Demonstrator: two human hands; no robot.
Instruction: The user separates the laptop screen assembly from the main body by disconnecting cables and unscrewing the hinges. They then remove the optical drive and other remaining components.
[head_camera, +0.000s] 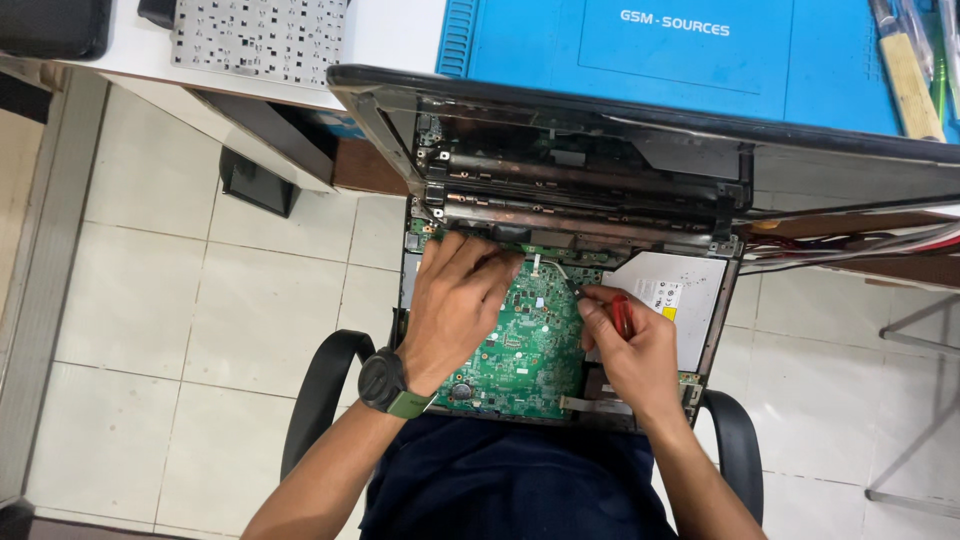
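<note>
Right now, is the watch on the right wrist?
No, the watch sits on the left wrist, whose hand rests on the green board.

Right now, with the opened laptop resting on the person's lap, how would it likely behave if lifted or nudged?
The laptop would probably feel awkward and prone to tipping, since its lid leans against the desk edge. The bare green circuit board looks stiff but fragile. The left hand presses on it, while the right hand holds a red-handled screwdriver.

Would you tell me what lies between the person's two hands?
In the head view, bare green circuit board lies between the left hand and right hand.
</note>
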